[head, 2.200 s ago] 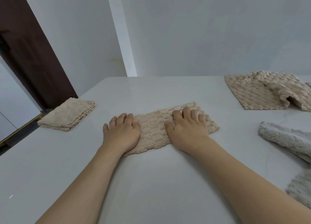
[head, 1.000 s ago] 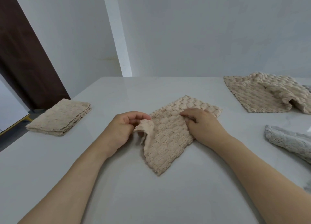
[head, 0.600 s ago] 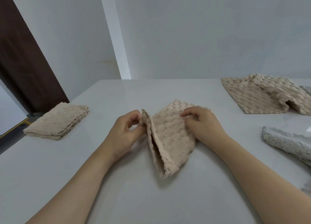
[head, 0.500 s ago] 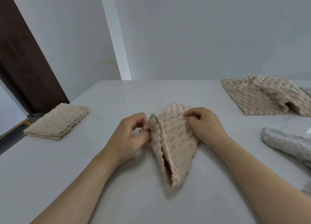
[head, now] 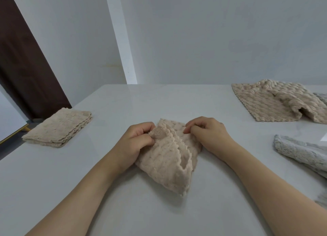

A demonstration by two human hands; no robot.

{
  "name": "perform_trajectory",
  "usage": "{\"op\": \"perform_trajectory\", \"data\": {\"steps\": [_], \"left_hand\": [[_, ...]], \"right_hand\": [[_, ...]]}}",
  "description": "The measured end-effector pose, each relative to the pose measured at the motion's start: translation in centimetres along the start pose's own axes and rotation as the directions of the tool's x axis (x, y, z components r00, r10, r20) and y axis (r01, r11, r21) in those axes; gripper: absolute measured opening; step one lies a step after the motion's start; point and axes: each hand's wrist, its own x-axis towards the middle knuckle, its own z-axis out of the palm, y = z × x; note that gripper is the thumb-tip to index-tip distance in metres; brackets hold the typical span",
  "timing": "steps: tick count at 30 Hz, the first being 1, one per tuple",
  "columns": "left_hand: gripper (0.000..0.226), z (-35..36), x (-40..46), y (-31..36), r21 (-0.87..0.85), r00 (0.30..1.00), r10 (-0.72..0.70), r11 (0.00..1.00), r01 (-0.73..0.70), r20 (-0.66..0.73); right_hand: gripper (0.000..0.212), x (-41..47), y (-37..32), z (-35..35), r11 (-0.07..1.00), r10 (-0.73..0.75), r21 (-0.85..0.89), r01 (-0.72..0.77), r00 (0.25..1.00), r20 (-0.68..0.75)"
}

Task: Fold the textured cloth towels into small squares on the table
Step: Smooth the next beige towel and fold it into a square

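Head view shows, nearest me, the beige waffle-textured cloth towel (head: 169,163) half doubled on the pale grey table (head: 159,216), its near corner pointing at me. Just beyond that, my left hand (head: 136,143) pinches the towel's folded-over corner between thumb and curled fingers, and my right hand (head: 208,134) pinches the layer beside it. The scalloped edges gape between my hands, so I judge the fold may land skewed if I let go unevenly, since the thick weave springs back. Left of my grip lies a finished beige folded square (head: 58,127). Right lies a rumpled grey towel (head: 300,154); farther, an unfolded beige towel (head: 276,103).
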Motion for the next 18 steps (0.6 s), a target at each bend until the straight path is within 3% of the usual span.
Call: {"op": "perform_trajectory", "data": {"steps": [3, 5, 7, 10, 12, 15, 18], "left_hand": [[0.014, -0.6, 0.4, -0.3, -0.049, 0.984, -0.173, 0.984, 0.172, -0.029], [0.01, -0.7, 0.7, -0.4, -0.046, 0.968, -0.231, 0.973, 0.227, -0.102], [0.012, -0.5, 1.0, -0.8, 0.05, 0.959, -0.2, 0.976, 0.214, -0.199], [0.011, 0.1, 1.4, -1.5, 0.281, 0.932, -0.015, 0.951, 0.125, -0.363], [0.012, 0.5, 1.7, -1.8, 0.345, 0.912, 0.061, 0.934, 0.091, -0.407], [0.01, 0.8, 2.0, -2.3, 0.343, 0.917, 0.067, 0.936, 0.079, -0.394], [0.008, 0.9, 1.9, -2.2, 0.348, 0.925, 0.079, 0.936, 0.059, -0.371]], "right_hand": [[0.038, 0.0, 0.3, 0.0, 0.996, 0.002, 0.088, -0.007, 0.999, 0.054], [0.055, 0.1, 0.4, -0.1, 0.99, 0.021, 0.14, -0.03, 0.998, 0.066], [0.074, 0.3, 0.5, 0.0, 0.986, 0.04, 0.158, -0.051, 0.997, 0.072], [0.09, 0.4, 0.4, -0.2, 0.978, 0.062, 0.192, -0.078, 0.994, 0.088], [0.082, 0.2, 0.1, -0.3, 0.99, 0.051, 0.123, -0.063, 0.994, 0.097], [0.059, 0.3, -0.1, -0.1, 0.994, -0.01, -0.107, 0.018, 0.997, 0.08], [0.042, 0.5, 0.0, 0.2, 0.978, -0.036, -0.202, 0.051, 0.996, 0.075]]}}
